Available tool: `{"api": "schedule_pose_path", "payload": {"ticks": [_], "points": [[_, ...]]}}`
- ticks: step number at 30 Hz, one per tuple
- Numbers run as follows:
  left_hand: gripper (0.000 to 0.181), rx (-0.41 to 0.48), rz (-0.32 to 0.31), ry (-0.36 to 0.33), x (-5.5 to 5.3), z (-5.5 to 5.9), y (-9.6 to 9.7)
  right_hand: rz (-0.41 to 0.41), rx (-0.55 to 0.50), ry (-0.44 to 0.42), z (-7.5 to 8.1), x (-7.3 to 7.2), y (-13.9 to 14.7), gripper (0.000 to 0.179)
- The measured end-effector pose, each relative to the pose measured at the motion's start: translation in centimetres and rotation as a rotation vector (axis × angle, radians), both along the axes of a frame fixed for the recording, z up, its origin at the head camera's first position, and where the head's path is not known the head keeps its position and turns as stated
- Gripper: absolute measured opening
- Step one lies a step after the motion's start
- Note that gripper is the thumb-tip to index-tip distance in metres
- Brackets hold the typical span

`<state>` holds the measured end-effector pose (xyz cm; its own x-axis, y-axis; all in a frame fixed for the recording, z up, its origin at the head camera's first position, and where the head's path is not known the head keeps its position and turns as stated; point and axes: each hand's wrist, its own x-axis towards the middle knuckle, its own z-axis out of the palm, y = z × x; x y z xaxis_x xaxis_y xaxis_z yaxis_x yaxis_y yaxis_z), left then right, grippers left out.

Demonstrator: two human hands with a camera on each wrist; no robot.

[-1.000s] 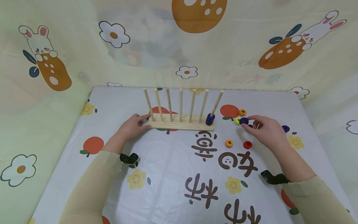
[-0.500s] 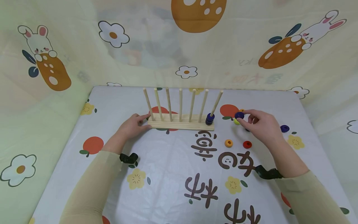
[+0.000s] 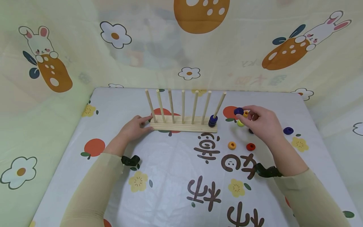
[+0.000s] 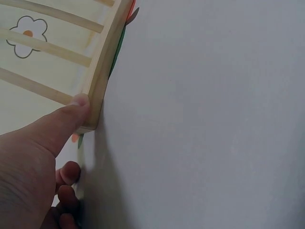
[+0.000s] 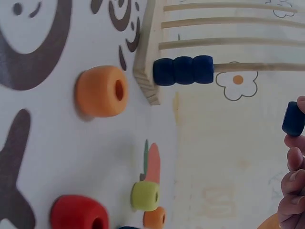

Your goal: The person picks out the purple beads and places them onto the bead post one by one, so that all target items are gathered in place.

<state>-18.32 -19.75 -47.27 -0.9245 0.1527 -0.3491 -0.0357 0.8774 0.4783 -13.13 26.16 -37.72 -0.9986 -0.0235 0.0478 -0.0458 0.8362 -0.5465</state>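
Note:
A wooden peg stand (image 3: 184,127) with a row of several upright pegs sits on the table. Three dark blue beads (image 5: 183,70) are stacked on its rightmost peg. At the stand's left end, my left hand (image 3: 134,130) grips the base, thumb (image 4: 71,112) in front and index finger behind. My right hand (image 3: 263,123) pinches another blue bead (image 3: 239,111) between thumb and fingers, raised over the table to the right of the stand. In the right wrist view this held bead (image 5: 293,118) is level with the upper part of the rightmost peg, apart from it.
Loose beads lie right of the stand: a yellow-green one (image 3: 240,123), an orange one (image 3: 245,113), another orange one (image 3: 232,145), a red one (image 3: 250,147) and a blue one (image 3: 288,130). A dark bead (image 3: 251,131) is partly hidden under my right hand. A patterned curtain (image 3: 158,47) rises behind the table.
My right hand has lifted the blue bead up from beside the yellow-green bead and moved it left, toward the stand. My left hand and the stand have not moved.

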Motion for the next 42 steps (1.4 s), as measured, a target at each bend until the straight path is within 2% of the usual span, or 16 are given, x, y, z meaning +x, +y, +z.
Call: {"api": "schedule_pose_path", "payload": {"ticks": [19, 31, 37, 42], "points": [[0.068, -0.013, -0.006, 0.002, 0.1, 0.3, 0.2, -0.009, -0.055, 0.083, 2.2, -0.7, -1.7, 0.058], [0.068, -0.013, 0.002, -0.002, 0.1, 0.2, 0.1, -0.008, -0.154, 0.234, 3.7, -1.1, -2.9, 0.044], [0.067, -0.006, -0.002, 0.001, 0.0, 0.0, 0.0, 0.019, -0.203, 0.324, 4.4, -1.3, -3.7, 0.038], [0.067, -0.006, -0.005, 0.003, -0.1, 0.0, 0.0, 0.038, -0.219, 0.35, 4.6, -1.4, -4.1, 0.037]]}}
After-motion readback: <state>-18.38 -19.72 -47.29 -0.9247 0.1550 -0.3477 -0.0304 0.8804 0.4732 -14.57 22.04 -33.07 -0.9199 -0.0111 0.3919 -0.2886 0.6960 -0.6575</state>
